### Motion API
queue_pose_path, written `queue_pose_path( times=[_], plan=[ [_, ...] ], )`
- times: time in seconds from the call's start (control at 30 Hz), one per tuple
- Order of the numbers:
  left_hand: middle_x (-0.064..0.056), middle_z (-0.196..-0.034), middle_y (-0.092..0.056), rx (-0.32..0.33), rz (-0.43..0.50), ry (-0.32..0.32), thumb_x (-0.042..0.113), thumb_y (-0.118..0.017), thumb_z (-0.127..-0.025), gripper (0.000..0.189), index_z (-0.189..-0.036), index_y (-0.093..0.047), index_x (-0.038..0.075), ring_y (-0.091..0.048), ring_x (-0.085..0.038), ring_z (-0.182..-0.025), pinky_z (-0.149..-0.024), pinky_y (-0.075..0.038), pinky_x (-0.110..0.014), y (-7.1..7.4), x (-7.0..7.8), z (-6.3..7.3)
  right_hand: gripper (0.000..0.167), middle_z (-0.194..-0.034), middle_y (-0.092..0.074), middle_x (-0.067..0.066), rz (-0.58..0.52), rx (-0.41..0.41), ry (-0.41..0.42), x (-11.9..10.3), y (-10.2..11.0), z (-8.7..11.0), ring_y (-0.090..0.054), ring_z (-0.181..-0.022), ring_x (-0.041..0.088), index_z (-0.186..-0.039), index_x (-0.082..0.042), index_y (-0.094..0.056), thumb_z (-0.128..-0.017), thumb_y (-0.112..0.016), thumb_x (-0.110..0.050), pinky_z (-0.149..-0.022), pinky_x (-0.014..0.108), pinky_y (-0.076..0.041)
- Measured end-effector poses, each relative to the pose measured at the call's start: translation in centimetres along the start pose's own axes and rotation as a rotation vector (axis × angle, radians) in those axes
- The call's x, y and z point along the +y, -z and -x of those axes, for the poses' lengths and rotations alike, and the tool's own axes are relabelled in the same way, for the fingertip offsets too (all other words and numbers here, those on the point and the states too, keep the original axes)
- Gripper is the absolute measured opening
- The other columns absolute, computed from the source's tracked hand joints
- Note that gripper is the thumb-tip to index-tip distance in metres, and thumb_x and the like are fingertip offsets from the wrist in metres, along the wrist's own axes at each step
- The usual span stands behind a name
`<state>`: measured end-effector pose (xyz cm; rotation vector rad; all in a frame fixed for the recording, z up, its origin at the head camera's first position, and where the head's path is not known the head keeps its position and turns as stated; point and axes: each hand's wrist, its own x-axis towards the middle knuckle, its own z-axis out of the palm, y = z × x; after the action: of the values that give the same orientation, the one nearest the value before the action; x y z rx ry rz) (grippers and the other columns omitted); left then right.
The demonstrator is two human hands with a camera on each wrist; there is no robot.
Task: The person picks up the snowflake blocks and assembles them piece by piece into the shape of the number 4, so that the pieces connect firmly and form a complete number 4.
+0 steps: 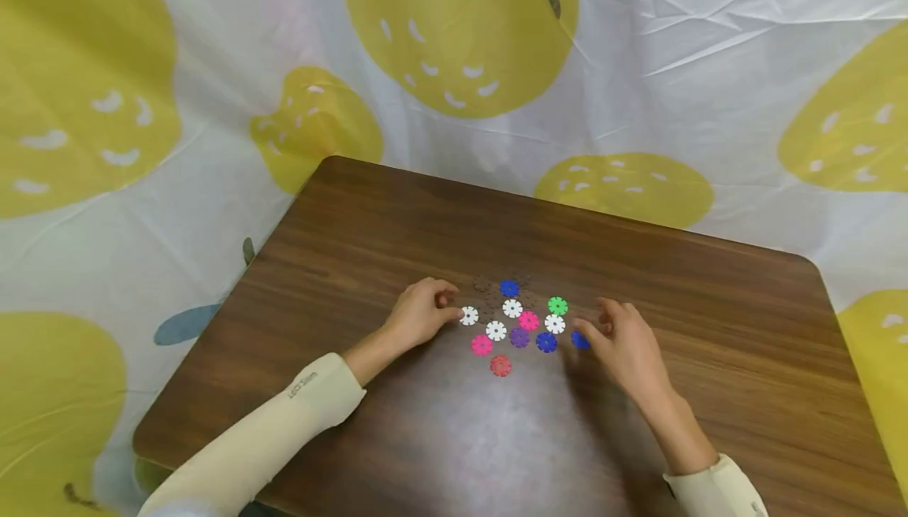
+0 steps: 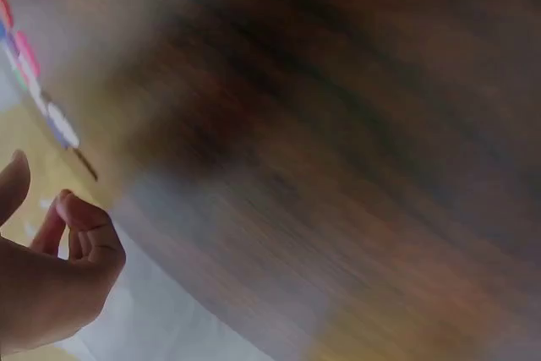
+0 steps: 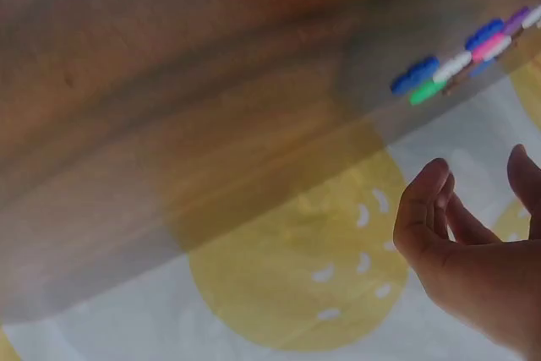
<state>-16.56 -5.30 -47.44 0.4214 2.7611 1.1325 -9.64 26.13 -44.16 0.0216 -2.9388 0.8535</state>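
Notched plastic discs lie flat in a loose cluster on the table: several white ones (image 1: 512,309), blue ones (image 1: 509,288), pink ones (image 1: 528,321), a purple one (image 1: 520,337), a green one (image 1: 557,306) and a red one (image 1: 500,366). Brown discs (image 1: 489,296) blend into the wood at the back. My left hand (image 1: 423,314) is at the cluster's left side, thumb tip right at a white disc (image 1: 468,316). On the right, my right hand (image 1: 627,347) overlaps a blue disc (image 1: 580,340) in the head view. Both hands have thumb and bent fingers apart, nothing between them.
The brown wooden table (image 1: 709,328) has rounded corners. Behind it and along its left side hangs a white cloth (image 1: 709,107) printed with large yellow fruit. In the right wrist view the discs (image 3: 452,67) show edge-on beyond the fingers.
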Motion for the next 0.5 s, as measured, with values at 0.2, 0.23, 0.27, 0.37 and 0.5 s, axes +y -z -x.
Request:
queue_pose_path(
  times=[0.2, 0.23, 0.27, 0.37, 0.5],
  plan=[
    [-0.003, -0.080, -0.069, 0.001, 0.124, 0.147, 0.023, -0.084, -0.085, 0.040, -0.119, -0.073, 0.006, -0.059, -0.012, -0.070, -0.068, -0.048, -0.028, -1.6, 1.0, -0.8, 0.045, -0.091, -0.067, 0.013, -0.040, -0.012, -0.052, 1.2, -0.9, 0.3, -0.062, -0.086, 0.027, -0.128, 0.006, -0.065, -0.096, -0.074, -0.025, -0.074, 0.037, -0.049],
    [-0.004, -0.081, -0.071, 0.001, 0.140, 0.173, 0.023, -0.085, -0.084, 0.041, -0.119, -0.073, 0.006, -0.060, -0.013, -0.071, -0.069, -0.049, -0.029, -1.8, 1.1, -0.8, 0.045, -0.092, -0.067, 0.013, -0.049, -0.018, -0.067, 1.4, -1.0, 0.3, -0.063, -0.088, 0.027, -0.128, 0.005, -0.065, -0.096, -0.074, -0.025, -0.075, 0.037, -0.049],
    [-0.005, -0.081, -0.072, 0.003, 0.146, 0.192, 0.024, -0.085, -0.084, 0.041, -0.119, -0.073, 0.006, -0.062, -0.013, -0.071, -0.071, -0.050, -0.030, -2.0, 1.2, -0.8, 0.046, -0.093, -0.068, 0.013, -0.058, -0.021, -0.079, 1.6, -1.1, 0.4, -0.064, -0.089, 0.027, -0.129, 0.004, -0.064, -0.096, -0.074, -0.025, -0.075, 0.038, -0.050],
    [-0.006, -0.084, -0.074, 0.030, 0.135, 0.207, 0.024, -0.086, -0.083, 0.041, -0.118, -0.074, 0.006, -0.064, -0.015, -0.075, -0.076, -0.053, -0.033, -2.5, 1.3, -0.6, 0.048, -0.098, -0.070, 0.016, -0.072, -0.009, -0.088, 2.1, -1.5, 0.8, -0.066, -0.092, 0.029, -0.132, 0.002, -0.064, -0.094, -0.076, -0.027, -0.076, 0.039, -0.051],
    [-0.006, -0.084, -0.070, 0.084, 0.096, 0.152, 0.022, -0.087, -0.082, 0.040, -0.117, -0.076, 0.006, -0.061, -0.017, -0.077, -0.078, -0.053, -0.036, -3.0, 1.0, 0.0, 0.048, -0.103, -0.071, 0.022, -0.074, 0.058, -0.041, 2.7, -2.3, 1.5, -0.062, -0.096, 0.035, -0.130, 0.001, -0.067, -0.091, -0.080, -0.025, -0.080, 0.043, -0.046]
  ],
)
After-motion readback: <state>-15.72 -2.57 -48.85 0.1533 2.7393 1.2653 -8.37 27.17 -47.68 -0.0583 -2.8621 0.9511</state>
